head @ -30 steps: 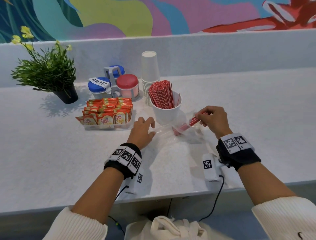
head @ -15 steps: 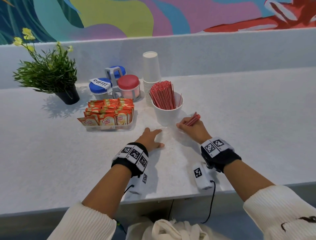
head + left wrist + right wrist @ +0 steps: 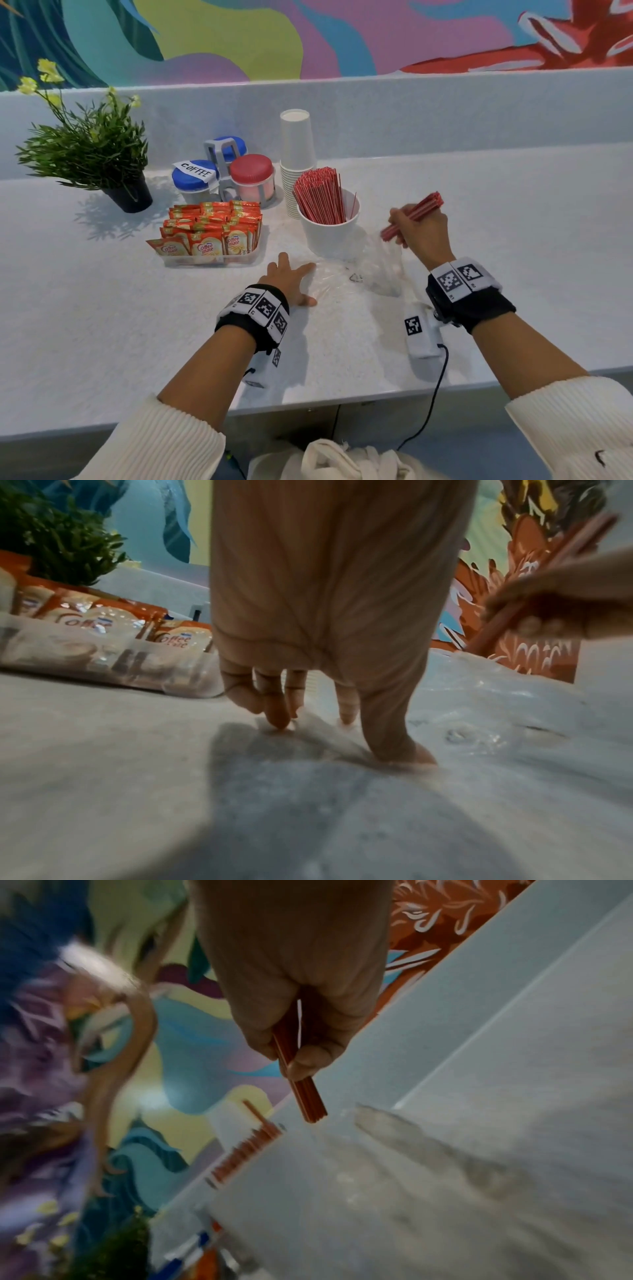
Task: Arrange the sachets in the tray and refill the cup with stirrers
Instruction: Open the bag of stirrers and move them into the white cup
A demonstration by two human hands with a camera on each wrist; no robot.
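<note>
**Right hand lifted with a bundle of stirrers**

Since half a second ago the right hand has risen off the surface and swung right, away from the white cup; it clenches a small bundle of red stirrers, held slanting, the far end up and to the right. That bundle hangs above the far end of a crumpled clear plastic bag, which lies on the white surface just near of the cup. The left hand has barely shifted: its fingers are spread and straight, tips pressing the bag's left edge flat, gripping nothing.

The cup already holds a thick sheaf of red stirrers leaning left. Left of it, a clear tray is packed with upright orange Coffee-mate sachets. Farther back stand a stack of paper cups, a rack of jars labelled COFFEE, and a potted plant at far left.
</note>
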